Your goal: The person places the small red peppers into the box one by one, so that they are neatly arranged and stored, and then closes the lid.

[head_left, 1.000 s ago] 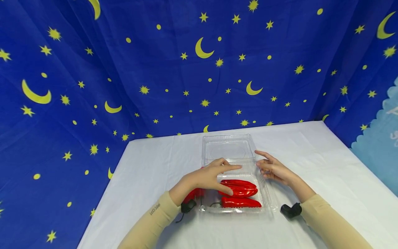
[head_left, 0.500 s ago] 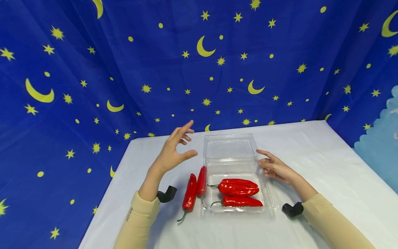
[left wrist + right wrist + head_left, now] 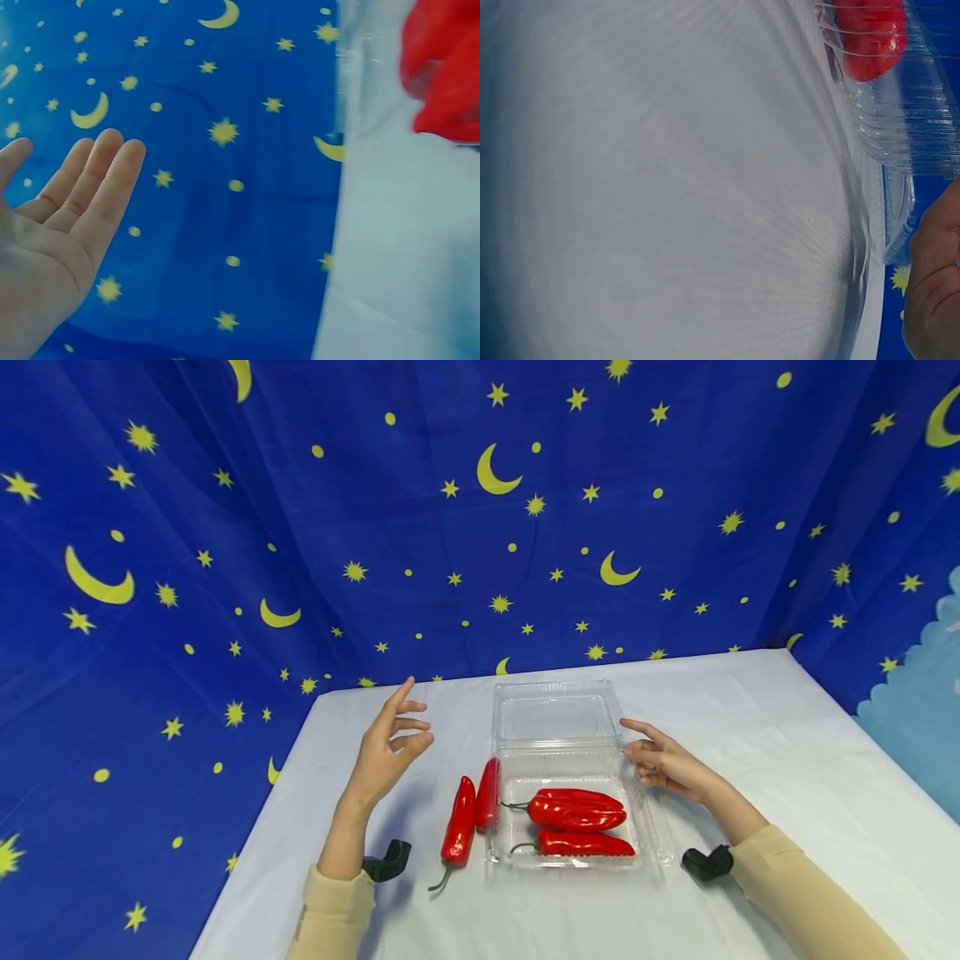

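My left hand is raised over the left part of the white table, fingers spread and loosely bent, holding nothing. In the left wrist view its palm faces the camera. A clear plastic clamshell container lies with its lid folded back. Inside its base are two glossy red peppers, an upper one and a lower one, their stems toward the left. At the container's right rim is my right hand, index finger extended, other fingertips right at the edge.
Left of the container lie two more red peppers, one with its stem toward me and another along the container's side. A blue cloth with yellow moons and stars rises behind and beside the table.
My left hand has left the pepper in the container and moved left, rising above the table. The right hand stays at the rim.
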A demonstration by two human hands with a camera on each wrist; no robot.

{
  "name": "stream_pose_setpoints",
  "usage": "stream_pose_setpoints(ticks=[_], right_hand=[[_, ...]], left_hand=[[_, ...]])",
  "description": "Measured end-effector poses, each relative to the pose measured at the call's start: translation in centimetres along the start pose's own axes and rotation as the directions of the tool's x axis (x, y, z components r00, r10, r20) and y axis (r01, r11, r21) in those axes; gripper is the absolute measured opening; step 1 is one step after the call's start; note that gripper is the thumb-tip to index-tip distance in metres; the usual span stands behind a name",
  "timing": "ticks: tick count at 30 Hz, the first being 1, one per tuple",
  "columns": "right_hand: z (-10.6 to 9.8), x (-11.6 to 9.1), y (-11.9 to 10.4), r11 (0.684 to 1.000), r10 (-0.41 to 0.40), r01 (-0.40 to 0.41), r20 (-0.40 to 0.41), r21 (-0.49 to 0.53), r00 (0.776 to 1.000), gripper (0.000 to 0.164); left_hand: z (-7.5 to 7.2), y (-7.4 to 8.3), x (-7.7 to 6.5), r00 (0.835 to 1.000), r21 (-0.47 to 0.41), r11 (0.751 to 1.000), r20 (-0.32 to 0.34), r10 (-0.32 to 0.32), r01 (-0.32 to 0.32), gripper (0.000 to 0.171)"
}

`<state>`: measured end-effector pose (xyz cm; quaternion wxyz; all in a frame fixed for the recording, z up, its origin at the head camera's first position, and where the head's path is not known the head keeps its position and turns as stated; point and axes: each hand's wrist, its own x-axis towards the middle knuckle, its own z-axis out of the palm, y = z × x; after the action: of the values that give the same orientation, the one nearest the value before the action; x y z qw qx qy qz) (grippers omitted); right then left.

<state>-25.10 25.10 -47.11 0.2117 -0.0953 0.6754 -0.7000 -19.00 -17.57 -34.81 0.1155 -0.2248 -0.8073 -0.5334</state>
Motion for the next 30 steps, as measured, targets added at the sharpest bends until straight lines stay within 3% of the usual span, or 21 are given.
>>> stream_pose_setpoints(ticks=[4,10,14,21,25,30], right_hand=[[0.1,-0.1,0.0,1.0,0.005,-0.005,-0.005,0.0,1.0,0.071],[0.2,-0.1,0.0,1.0,0.017,-0.017,-0.007,0.002,1.0,0.072],[0.1,0.0,0.0,1.0,0.02,-0.02,-0.011,0.008,1.0,0.072],[0.0,0.2,-0.2,1.0,0.026,-0.026,-0.026,-0.002,0.999,0.071],[0.1,0.1,-0.2,1.0,0.021,-0.021,-0.022,-0.002,1.0,0.07],[0.2,0.0,-0.3,1.0,0.004,-0.004,-0.015,0.007,1.0,0.069]], left_hand=[[0.7,-3.6,-1.1,0.998,0.026,0.998,0.0,-0.056,0.056,0.074],[1.9,-6.3,-3.0,0.987,0.201,0.971,0.072,-0.146,0.129,0.071],[2.5,-7.5,-3.6,0.963,0.287,0.94,0.14,-0.232,0.185,0.073],[3.5,-8.5,-4.0,0.904,0.316,0.914,0.258,-0.341,0.255,0.079],[4.0,-9.0,-4.3,0.883,0.327,0.91,0.304,-0.357,0.256,0.082],[4.5,-9.4,-4.3,0.878,0.356,0.916,0.357,-0.318,0.187,0.084]])
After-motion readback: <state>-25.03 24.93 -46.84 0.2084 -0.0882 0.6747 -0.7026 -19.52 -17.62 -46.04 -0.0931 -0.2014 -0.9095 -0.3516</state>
